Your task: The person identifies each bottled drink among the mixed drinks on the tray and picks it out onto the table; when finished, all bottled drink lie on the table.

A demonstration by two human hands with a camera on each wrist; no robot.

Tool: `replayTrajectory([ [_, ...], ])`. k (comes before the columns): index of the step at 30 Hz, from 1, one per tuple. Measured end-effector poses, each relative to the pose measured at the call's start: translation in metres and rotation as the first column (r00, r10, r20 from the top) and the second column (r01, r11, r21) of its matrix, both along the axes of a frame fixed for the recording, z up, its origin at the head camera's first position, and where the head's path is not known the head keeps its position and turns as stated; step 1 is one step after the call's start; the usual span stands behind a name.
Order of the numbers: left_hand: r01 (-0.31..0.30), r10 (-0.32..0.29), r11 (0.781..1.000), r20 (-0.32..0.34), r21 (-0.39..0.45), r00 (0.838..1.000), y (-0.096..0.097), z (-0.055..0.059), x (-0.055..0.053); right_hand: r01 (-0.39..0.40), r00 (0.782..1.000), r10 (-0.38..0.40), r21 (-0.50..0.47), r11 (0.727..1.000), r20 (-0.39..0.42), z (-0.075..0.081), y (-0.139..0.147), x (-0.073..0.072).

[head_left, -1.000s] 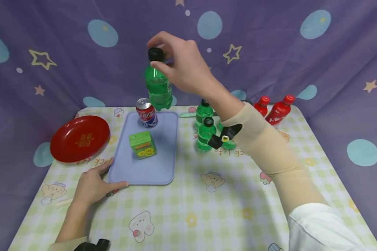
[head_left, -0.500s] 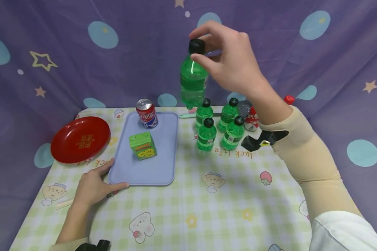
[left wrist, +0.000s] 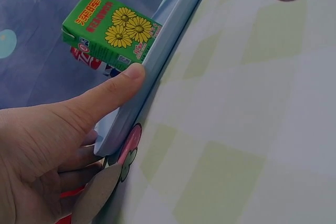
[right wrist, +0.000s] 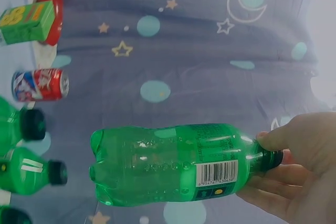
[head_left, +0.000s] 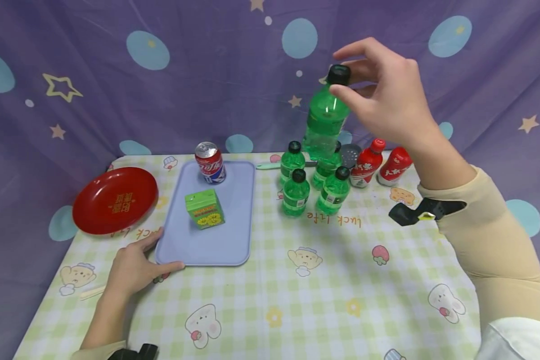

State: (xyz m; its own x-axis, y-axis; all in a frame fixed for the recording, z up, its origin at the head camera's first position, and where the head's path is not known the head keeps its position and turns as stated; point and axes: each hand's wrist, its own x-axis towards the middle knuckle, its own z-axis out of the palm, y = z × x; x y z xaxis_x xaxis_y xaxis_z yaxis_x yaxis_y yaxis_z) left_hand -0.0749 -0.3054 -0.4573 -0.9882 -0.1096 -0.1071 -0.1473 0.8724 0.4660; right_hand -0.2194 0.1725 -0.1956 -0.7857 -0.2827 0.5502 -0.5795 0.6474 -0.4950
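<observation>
My right hand holds a green plastic bottle by its black cap and neck, up in the air above several standing green bottles. In the right wrist view the held bottle shows a barcode and liquid inside. My left hand grips the near left corner of a blue tray, its thumb along the front rim and its fingers on the left side. On the tray are a green drink carton with yellow flowers and, at the back, a red and blue soda can.
Left of the tray lies a red plate. Two red bottles stand at the back right beside a dark slotted utensil. A pale green handle lies behind the green bottles. A purple curtain hangs behind the checked tablecloth.
My right hand has carried the green bottle to the right, from above the tray's back edge to above the standing green bottles. The left hand and tray have stayed put.
</observation>
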Motion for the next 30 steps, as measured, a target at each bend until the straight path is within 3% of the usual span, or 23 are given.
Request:
replayTrajectory([
  [19, 0.000, 0.000, 1.000, -0.008, 0.000, 1.000, -0.001, 0.003, -0.001, 0.171, 0.985, -0.172, 0.073, 0.983, 0.020, -0.030, 0.066, 0.009],
  [30, 0.000, 0.000, 1.000, -0.011, 0.003, 1.000, -0.001, 0.002, 0.000, 0.195, 0.979, -0.198, 0.067, 0.978, 0.042, -0.057, 0.095, 0.016],
])
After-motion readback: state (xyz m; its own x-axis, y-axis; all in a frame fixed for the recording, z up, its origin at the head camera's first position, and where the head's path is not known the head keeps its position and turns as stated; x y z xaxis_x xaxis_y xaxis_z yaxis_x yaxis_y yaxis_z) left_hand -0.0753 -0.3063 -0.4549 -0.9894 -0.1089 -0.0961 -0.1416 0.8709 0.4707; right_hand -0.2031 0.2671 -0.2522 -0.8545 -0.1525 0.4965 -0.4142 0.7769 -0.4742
